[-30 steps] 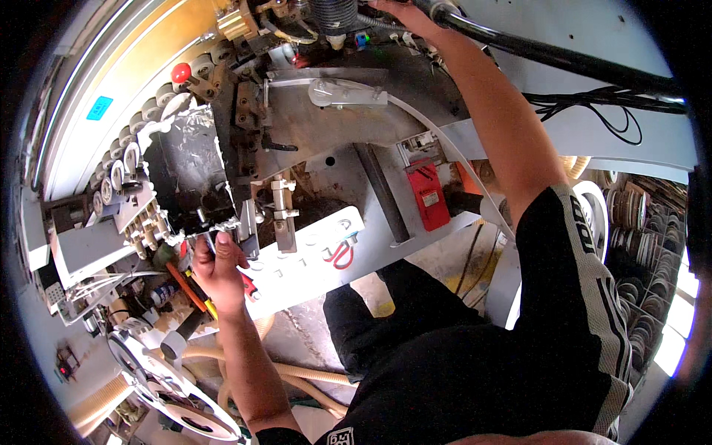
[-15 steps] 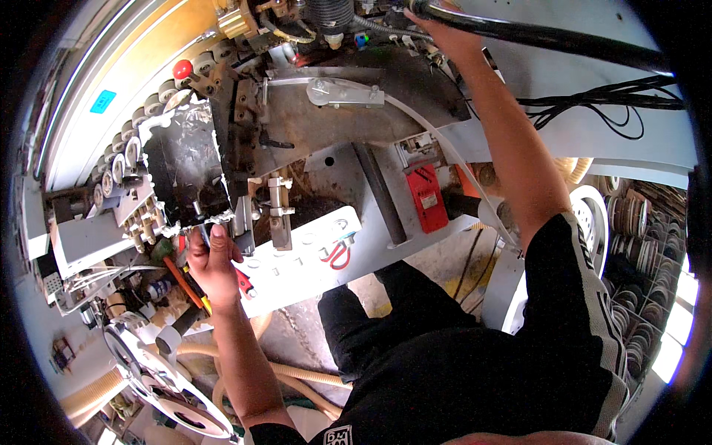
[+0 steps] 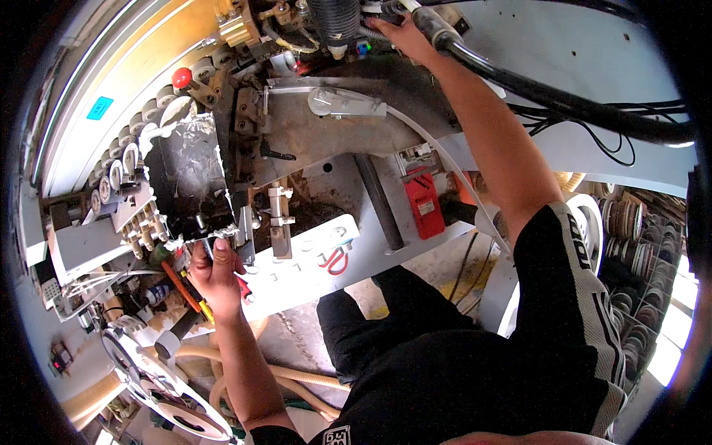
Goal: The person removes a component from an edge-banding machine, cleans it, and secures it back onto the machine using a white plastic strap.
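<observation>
At the left of the machine, my left hand (image 3: 216,280) is closed round a slim tool with a shiny metal shaft (image 3: 208,246). Its tip points at the lower edge of a dark metal plate (image 3: 189,174) rimmed with white residue, beside a small upright metal pin (image 3: 199,221). My right arm stretches far up to the top, where my right hand (image 3: 406,38) is among machine parts, beside the end of a thick black hose (image 3: 512,85). One finger points left toward a black ribbed cylinder (image 3: 331,21); what the other fingers touch is hidden.
Red-handled scissors (image 3: 335,259) lie on the white holed tray (image 3: 300,271). A red box (image 3: 424,204) is mounted right of a dark bar (image 3: 377,200). A red-knobbed lever (image 3: 182,77) rises at upper left. Reels (image 3: 159,378) and beige hoses (image 3: 308,378) are lower left.
My right hand has moved left along the top, toward the ribbed cylinder. The black hose now hangs lower, bowing down beside my forearm. My left hand stays at the plate's edge with the tool.
</observation>
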`<action>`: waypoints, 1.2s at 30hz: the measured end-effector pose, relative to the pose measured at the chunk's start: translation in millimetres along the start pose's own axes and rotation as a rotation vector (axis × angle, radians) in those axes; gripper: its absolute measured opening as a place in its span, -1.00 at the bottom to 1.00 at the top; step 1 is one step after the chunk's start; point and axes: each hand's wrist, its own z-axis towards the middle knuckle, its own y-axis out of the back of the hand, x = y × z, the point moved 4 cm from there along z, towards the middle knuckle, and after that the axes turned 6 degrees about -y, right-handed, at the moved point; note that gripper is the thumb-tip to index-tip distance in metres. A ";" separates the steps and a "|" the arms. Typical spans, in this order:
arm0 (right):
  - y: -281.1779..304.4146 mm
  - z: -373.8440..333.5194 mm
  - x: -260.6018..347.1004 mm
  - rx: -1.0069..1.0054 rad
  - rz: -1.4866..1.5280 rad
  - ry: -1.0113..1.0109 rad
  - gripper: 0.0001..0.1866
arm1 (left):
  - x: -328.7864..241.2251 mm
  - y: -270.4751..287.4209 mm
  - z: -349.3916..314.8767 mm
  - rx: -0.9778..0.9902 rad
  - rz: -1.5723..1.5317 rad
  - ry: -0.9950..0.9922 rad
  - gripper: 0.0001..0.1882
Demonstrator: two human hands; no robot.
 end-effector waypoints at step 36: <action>38.8 -0.2 58.1 -0.044 0.158 -0.163 -0.57 | 0.4 0.3 1.4 0.014 0.012 0.000 -0.71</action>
